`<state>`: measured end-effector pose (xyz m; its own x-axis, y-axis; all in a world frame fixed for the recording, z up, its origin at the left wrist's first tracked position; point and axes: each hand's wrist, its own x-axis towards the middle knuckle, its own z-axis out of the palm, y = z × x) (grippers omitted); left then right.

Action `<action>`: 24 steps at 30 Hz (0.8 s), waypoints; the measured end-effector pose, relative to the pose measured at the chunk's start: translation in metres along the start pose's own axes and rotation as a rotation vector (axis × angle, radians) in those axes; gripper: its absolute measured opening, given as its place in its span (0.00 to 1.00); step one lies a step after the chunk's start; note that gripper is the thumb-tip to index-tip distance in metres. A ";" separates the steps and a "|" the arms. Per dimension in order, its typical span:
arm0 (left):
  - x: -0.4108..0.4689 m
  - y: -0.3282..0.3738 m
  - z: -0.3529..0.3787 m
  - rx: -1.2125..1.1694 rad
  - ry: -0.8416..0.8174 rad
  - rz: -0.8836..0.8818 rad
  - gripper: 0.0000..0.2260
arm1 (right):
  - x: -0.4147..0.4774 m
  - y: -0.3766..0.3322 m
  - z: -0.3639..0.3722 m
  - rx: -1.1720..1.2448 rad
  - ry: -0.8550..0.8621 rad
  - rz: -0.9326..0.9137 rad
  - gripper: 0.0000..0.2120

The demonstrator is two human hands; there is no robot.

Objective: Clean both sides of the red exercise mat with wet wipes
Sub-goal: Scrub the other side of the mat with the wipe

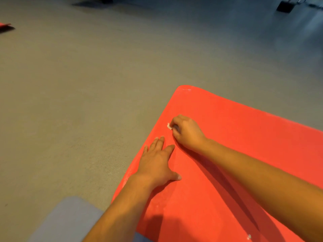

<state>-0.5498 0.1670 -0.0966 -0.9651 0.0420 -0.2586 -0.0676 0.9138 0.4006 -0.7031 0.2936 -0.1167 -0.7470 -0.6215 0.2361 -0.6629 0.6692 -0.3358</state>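
The red exercise mat [236,154] lies flat on the grey floor, filling the lower right of the view. My left hand [157,163] rests flat on the mat near its left edge, fingers straight. Just beyond it my right hand [186,132] is curled round a small white wet wipe [168,126] and holds it against the mat; only a bit of the wipe pokes out past the fingers. White flecks show on the mat near its far corner and at the bottom right.
Grey floor [78,102] stretches to the left and beyond the mat. A grey-blue knee or trouser leg [66,222] sits at the bottom left. A small red object [4,26] lies far left, a dark stand base [284,6] far right.
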 end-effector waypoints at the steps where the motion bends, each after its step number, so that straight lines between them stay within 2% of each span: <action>1: -0.002 0.001 -0.001 0.001 0.003 0.003 0.50 | -0.014 -0.008 0.000 0.010 -0.013 -0.055 0.07; 3: -0.008 0.001 -0.004 0.010 0.008 0.012 0.48 | -0.031 -0.017 0.001 -0.008 -0.039 -0.141 0.05; 5: -0.014 -0.002 -0.008 0.015 0.001 0.027 0.47 | -0.024 -0.012 -0.001 -0.040 -0.033 -0.139 0.06; 10: -0.034 -0.024 -0.015 0.023 -0.083 0.054 0.49 | 0.024 0.007 0.000 -0.101 0.038 0.103 0.07; 13: -0.039 -0.035 -0.016 0.020 -0.108 0.070 0.50 | 0.016 -0.010 0.010 -0.105 0.066 0.185 0.08; 20: -0.033 -0.033 -0.016 0.027 0.004 0.005 0.44 | -0.084 -0.078 0.015 0.039 0.066 -0.045 0.06; 24: -0.036 -0.037 -0.018 0.027 -0.004 0.005 0.42 | -0.078 -0.070 0.009 -0.046 0.017 -0.163 0.05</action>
<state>-0.5168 0.1246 -0.0862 -0.9643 0.0487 -0.2603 -0.0554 0.9240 0.3784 -0.5982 0.2916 -0.1196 -0.6299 -0.7165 0.2998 -0.7766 0.5785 -0.2495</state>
